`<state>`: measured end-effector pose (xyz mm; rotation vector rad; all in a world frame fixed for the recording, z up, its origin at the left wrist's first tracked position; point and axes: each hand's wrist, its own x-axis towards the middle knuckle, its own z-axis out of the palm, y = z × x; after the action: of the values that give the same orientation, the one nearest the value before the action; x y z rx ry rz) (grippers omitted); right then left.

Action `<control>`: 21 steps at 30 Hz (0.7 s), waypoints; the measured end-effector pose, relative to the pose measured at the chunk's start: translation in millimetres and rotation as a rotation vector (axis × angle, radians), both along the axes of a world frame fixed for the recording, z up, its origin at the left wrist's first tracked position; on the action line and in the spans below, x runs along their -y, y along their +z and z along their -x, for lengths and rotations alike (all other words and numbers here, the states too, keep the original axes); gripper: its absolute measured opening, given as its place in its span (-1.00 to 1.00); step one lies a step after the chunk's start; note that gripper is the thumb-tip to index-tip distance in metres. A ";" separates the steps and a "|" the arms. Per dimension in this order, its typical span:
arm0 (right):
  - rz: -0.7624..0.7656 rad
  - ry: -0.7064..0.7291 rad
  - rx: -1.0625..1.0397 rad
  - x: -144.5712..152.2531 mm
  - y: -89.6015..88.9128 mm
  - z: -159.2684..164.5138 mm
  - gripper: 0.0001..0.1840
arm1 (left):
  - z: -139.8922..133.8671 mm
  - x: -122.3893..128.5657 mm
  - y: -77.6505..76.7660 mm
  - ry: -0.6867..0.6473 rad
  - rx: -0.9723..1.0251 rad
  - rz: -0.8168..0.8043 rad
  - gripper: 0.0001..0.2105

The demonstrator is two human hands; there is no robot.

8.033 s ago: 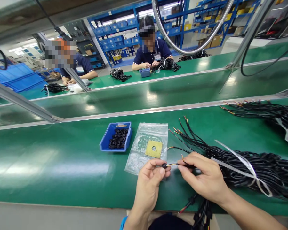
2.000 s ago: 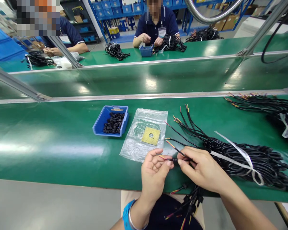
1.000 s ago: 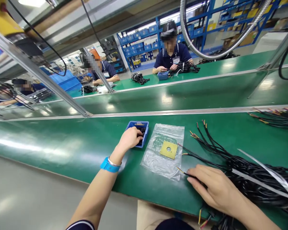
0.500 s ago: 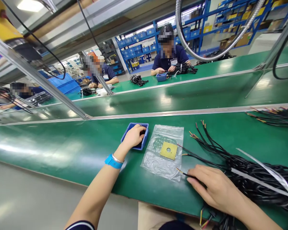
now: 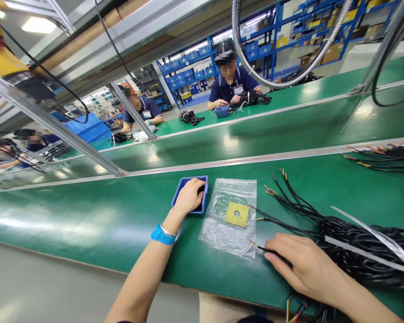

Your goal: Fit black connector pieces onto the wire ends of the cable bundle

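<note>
My left hand (image 5: 190,195) reaches into a small blue bin (image 5: 205,190), fingers curled down inside it. Its fingertips, and whatever they touch there, are hidden. Between thumb and fingers, my right hand (image 5: 299,264) pinches a black cable (image 5: 261,247) close to its end, where thin coloured wires stick out to the left. A clear zip bag (image 5: 213,235) lies flat between the hands. On the bag rests a square yellow pad (image 5: 232,217) with a round hole. Beside my right hand is a large bundle of black cables (image 5: 353,237), tied with a white strip.
More black cables (image 5: 384,159) lie at the right by a metal rail (image 5: 222,160). Wire ends (image 5: 292,309) show at the front edge of the green bench (image 5: 87,215). Across the line sit co-workers, one person (image 5: 234,85) with a blue bin and cables. A metal hose (image 5: 237,40) hangs overhead.
The view has shifted slightly. My left hand stays in the bin, its fingers curled a little further down. My right hand keeps hold of the cable in nearly the same place.
</note>
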<state>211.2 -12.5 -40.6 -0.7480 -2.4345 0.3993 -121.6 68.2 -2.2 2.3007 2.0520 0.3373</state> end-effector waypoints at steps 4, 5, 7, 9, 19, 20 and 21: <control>-0.009 0.007 0.007 -0.6 -1.7 -0.6 -0.81 | -7.4 -6.1 -2.7 0.063 0.101 0.002 -0.81; -0.009 0.006 0.008 -0.8 -1.7 -0.7 -0.82 | -9.8 -8.2 -3.8 0.097 0.136 -0.009 -0.84; -0.005 0.007 0.012 -1.1 -1.6 -0.7 -0.83 | -13.1 -11.5 -5.0 0.159 0.222 -0.034 -0.88; 0.002 0.008 0.011 -1.2 -1.2 -0.7 -0.83 | -13.2 -12.0 -3.4 0.205 0.333 -0.062 -0.90; 0.008 -0.007 -0.038 -0.2 4.4 0.8 -0.80 | -25.6 54.9 19.0 0.149 1.109 0.085 -0.66; 0.000 -0.008 -0.053 -0.3 5.3 1.2 -0.81 | -31.2 60.3 18.8 0.140 1.163 0.120 -0.64; -0.009 -0.010 -0.075 -0.5 6.3 1.6 -0.82 | -36.8 64.0 18.2 0.132 1.231 0.167 -0.63</control>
<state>209.6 -12.0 -34.3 -0.7286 -2.3599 0.4050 -84.9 4.2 16.0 1.2285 1.4337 1.1506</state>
